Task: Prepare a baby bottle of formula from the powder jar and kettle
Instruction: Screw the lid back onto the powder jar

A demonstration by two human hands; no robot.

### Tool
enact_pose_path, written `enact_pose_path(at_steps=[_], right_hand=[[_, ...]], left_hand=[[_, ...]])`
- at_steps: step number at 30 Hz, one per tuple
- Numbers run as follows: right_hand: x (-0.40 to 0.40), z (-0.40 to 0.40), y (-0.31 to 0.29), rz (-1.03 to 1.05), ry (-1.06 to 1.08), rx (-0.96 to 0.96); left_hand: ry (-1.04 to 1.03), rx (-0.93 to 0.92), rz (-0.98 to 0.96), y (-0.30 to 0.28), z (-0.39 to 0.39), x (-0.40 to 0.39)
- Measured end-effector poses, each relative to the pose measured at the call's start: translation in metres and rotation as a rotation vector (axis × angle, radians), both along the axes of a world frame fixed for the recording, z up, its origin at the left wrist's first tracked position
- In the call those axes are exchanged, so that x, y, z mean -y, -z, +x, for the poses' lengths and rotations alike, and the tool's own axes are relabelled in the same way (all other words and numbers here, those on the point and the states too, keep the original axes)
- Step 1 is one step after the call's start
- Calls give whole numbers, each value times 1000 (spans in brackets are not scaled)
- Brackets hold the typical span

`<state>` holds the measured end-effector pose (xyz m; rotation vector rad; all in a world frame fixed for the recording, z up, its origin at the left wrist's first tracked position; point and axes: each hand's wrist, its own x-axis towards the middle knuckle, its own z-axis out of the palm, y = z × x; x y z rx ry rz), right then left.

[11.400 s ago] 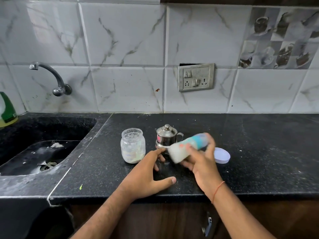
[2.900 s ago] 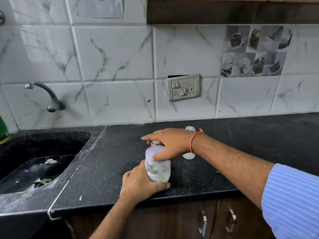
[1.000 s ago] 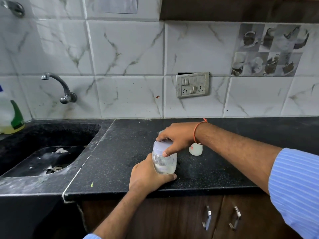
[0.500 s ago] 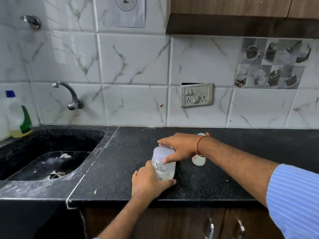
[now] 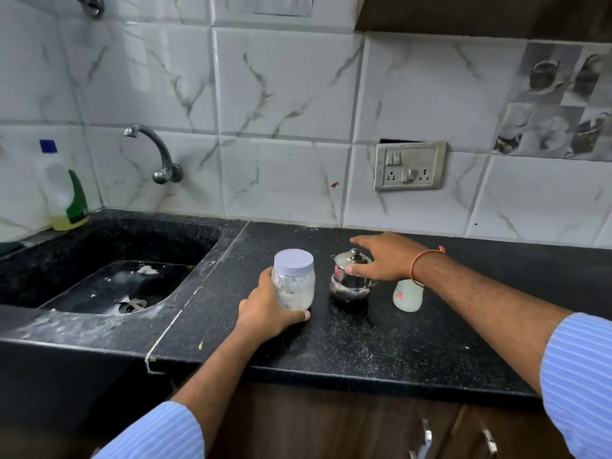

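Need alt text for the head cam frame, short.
On a black counter, the left hand grips a lidded powder jar while the right hand, fingers straight, reaches over a small steel kettle. A baby bottle stands right of the kettle; a sink lies left.

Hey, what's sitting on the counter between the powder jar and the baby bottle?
The small steel kettle stands between the powder jar and the baby bottle, with the right hand over it, in the head view.
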<state>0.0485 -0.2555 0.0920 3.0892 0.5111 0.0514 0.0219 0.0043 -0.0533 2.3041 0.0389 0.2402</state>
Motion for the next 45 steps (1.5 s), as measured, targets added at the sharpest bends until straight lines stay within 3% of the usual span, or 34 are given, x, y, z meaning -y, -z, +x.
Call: enact_pose_path(at_steps=[9,18,28,42,45], right_hand=[[1,16,17,46,-30,73],[15,-1,9,153,-120,-78],[21,-10,17,207,-162,-65],[31,-24,18,82,-154,22],[43,-40,18,253,-182,175]], left_hand=[[36,-2,88,1,3,2],[5,-14,152,-1,1,6],[1,-27,159,-3,0,8],[-8,-26,188,-2,1,9],[-10,-15,172,-3,1,8]])
